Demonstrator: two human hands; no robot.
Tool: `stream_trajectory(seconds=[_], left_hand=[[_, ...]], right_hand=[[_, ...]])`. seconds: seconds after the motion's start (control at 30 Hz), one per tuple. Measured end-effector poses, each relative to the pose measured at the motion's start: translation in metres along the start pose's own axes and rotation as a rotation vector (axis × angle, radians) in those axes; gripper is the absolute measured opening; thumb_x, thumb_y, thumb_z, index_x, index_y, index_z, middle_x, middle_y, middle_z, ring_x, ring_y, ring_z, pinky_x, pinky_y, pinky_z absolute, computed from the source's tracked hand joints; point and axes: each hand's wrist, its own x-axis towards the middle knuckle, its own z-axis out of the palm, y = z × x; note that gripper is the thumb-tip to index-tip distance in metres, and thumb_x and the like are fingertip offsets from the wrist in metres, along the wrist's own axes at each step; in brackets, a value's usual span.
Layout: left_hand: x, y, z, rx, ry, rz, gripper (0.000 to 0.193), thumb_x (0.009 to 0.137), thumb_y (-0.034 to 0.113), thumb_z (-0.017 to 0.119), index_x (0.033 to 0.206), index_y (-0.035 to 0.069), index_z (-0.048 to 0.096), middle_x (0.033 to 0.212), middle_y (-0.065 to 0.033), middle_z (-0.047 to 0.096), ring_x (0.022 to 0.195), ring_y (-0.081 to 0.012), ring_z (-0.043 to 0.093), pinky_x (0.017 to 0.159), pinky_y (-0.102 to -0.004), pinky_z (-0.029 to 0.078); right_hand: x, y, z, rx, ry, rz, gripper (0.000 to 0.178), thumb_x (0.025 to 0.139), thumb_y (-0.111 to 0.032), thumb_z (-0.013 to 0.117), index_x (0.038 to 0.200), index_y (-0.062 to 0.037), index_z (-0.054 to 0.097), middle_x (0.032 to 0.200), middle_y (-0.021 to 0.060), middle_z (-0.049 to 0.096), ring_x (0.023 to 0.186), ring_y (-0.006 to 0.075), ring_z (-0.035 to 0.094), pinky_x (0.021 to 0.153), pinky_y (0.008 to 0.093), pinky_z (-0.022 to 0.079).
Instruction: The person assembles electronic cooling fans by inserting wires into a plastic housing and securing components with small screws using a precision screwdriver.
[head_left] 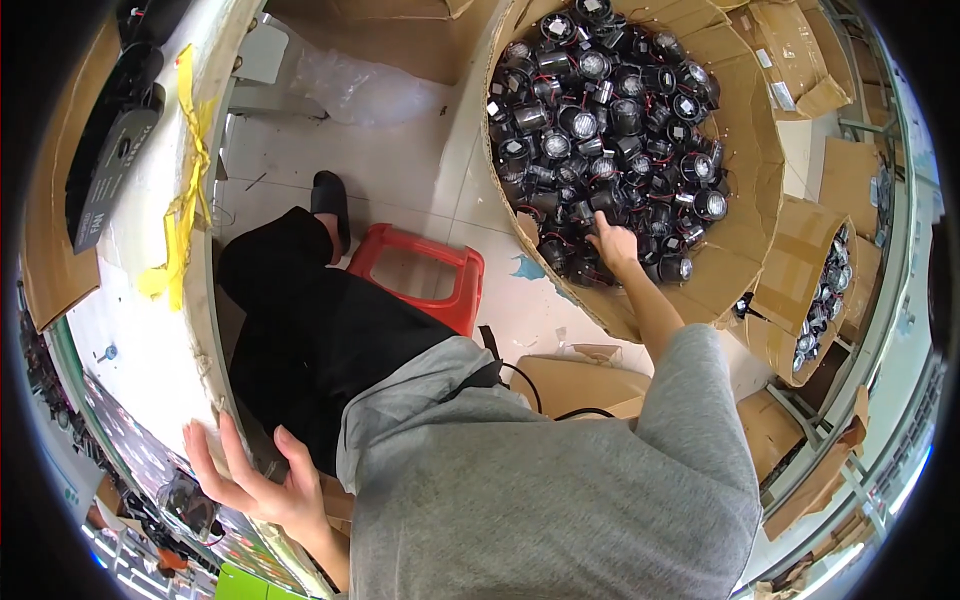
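My right hand [614, 243] reaches down into a large cardboard box [752, 190] at the upper right. Many black cylindrical lamp units [628, 118] with clear round lenses and thin red wires lie heaped in it. The index finger and thumb are apart and touch the near part of the heap; the other fingers are mostly hidden. At the lower left, my left hand [262, 483] has its fingers spread at the edge of the white worktable [140, 350] and holds nothing. A dark round unit with a clear cover [187, 507] lies close to its fingertips.
A red plastic stool [468, 290] stands on the tiled floor beside my legs. Yellow tape [185, 190] hangs along the table edge. Clear plastic wrap [365, 88] lies at the top. A smaller carton [795, 270] with more lamps stands on the right, near other cardboard.
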Motion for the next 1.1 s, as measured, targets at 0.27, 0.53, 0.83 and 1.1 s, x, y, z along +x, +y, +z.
stream_trajectory(seconds=[0.27,0.53,0.83,1.1], left_hand=[[0.001,0.001,0.001,0.028,-0.003,0.002,0.039,0.081,0.017,0.056,0.115,-0.001,0.047,0.121,-0.0207,0.035,0.113,-0.037,0.04,0.093,-0.0484,0.038],[0.001,-0.001,0.003,0.054,0.012,0.03,0.039,0.08,0.016,0.056,0.114,-0.001,0.048,0.12,-0.0203,0.035,0.112,-0.0364,0.04,0.092,-0.0493,0.038],[0.002,-0.003,0.005,0.049,0.055,0.053,0.038,0.082,0.022,0.054,0.112,0.0,0.049,0.118,-0.0202,0.038,0.11,-0.0362,0.042,0.09,-0.05,0.039],[0.002,-0.005,-0.001,-0.18,0.15,0.069,0.037,0.082,0.023,0.053,0.11,-0.001,0.049,0.114,-0.0208,0.045,0.107,-0.0386,0.044,0.088,-0.0506,0.039]], right_hand=[[0.045,-0.019,0.051,-0.282,-0.16,0.009,0.049,0.073,-0.041,0.063,0.102,-0.0054,0.045,0.077,0.0105,0.065,0.07,0.0268,0.064,0.057,0.0341,0.05],[0.054,0.002,0.036,-0.312,-0.196,-0.254,0.027,0.087,-0.027,0.044,0.086,-0.0042,0.058,0.074,0.0139,0.064,0.071,0.0278,0.063,0.06,0.0373,0.051],[0.004,0.017,-0.032,0.483,-0.098,-0.129,0.032,0.088,-0.026,0.044,0.075,0.001,0.056,0.072,0.0225,0.058,0.073,0.0401,0.055,0.064,0.0439,0.043],[-0.046,-0.046,-0.159,1.032,-0.032,-0.073,0.033,0.091,-0.022,0.043,0.066,-0.0032,0.05,0.054,-0.0019,0.043,0.049,0.0078,0.038,0.046,0.0244,0.032]])
